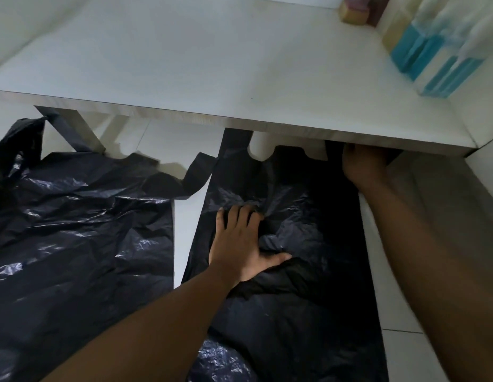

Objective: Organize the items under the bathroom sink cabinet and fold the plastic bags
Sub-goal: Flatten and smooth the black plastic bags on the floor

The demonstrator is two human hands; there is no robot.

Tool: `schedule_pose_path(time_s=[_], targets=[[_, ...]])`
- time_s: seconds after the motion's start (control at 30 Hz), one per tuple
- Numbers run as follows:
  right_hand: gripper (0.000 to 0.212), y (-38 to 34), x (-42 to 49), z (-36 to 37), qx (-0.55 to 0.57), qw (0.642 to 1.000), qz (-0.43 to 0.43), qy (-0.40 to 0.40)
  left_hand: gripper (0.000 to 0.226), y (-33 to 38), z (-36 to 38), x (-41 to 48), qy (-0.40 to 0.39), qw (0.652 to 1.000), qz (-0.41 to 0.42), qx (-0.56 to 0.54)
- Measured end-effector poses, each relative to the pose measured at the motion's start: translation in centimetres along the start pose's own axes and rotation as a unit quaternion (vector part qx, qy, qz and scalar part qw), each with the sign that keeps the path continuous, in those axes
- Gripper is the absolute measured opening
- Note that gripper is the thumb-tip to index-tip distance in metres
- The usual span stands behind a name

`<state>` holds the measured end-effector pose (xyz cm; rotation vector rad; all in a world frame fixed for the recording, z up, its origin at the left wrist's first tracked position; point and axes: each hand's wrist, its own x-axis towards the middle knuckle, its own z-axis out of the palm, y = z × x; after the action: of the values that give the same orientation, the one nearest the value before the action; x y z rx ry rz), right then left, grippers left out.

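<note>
White floor [184,238] bears the right bag [308,216]: left hand [240,244] presses it flat-palmed, right hand [361,166] hides its grip; creases want smoothing before folding.

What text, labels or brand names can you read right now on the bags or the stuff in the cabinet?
None is readable.
On the blue and clear packs at the right of the cabinet, any print is too blurred to read.
On the tan box at the back, cut off by the frame edge, no lettering shows.
On the left black bag and the right black bag, no print shows.
</note>
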<state>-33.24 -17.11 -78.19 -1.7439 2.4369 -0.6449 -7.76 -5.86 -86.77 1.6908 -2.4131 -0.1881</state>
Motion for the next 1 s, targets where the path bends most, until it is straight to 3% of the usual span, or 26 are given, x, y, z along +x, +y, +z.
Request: schedule_pose_path(time_s=[0.1, 0.2, 0.27, 0.33, 0.4, 0.53, 0.73, 1.0], targets=[[0.030, -1.1, -7.6, -0.5, 0.126, 0.987, -0.061, 0.084, 0.100, -0.2, 0.1, 0.0, -0.009, 1.000, -0.005, 0.001], [0.025, -0.9, -16.7, 0.2, 0.034, 0.996, -0.073, -0.039, 0.090, 0.1, 0.1, 0.2, -0.035, 0.999, -0.004, -0.012], [0.036, -0.3, -20.4, 1.0, -0.059, 0.986, -0.048, -0.145, 0.084, 0.3, -0.7, 0.9, -0.069, 0.997, -0.010, -0.046], [0.048, 0.7, -21.8, 1.6, -0.079, 0.976, -0.037, -0.200, 0.082, 0.2, -2.0, 1.3, -0.112, 0.992, -0.008, -0.064], [0.054, 1.3, -22.4, 1.9, -0.067, 0.977, -0.052, -0.196, 0.080, -0.1, -3.1, 0.3, -0.100, 0.993, 0.021, -0.053], [0.052, 0.2, -25.0, 1.3, 0.021, 0.986, -0.069, -0.150, 0.071, -0.3, -2.9, -6.3, 0.015, 0.996, 0.083, -0.029], [0.058, 0.5, -29.7, 3.0, -0.059, 0.973, -0.113, -0.193, 0.092, -0.8, -0.3, -11.6, -0.063, 0.996, 0.067, 0.001], [0.052, -1.4, -30.8, 3.4, -0.081, 0.978, -0.090, -0.168, 0.103, -1.0, -0.2, -12.3, -0.081, 0.995, 0.063, -0.003]])
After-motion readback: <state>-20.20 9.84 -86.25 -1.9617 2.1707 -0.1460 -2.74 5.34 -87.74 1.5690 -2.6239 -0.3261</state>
